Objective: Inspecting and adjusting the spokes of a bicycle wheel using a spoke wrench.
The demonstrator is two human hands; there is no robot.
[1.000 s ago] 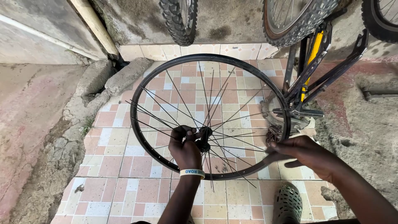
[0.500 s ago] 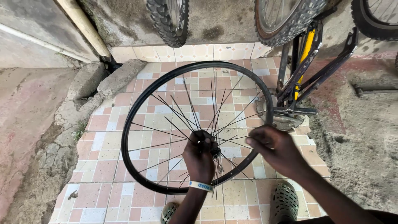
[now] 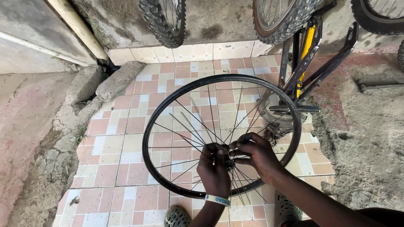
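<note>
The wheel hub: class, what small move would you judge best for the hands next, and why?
Probably keep the left hand steadying the hub while the right hand seats the spoke it pinches there; both hands meet at the hub and the rim stands bare.

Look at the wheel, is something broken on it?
The wheel has no tyre, only a bare black rim. Its spokes look loose and uneven, crossing at odd angles. Both hands, left and right, hold them near the hub.

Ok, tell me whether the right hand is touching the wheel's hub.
Touching. The head view shows the right hand with its fingertips closed on the hub at the centre of the bare wheel rim; no gap shows between them.
</note>
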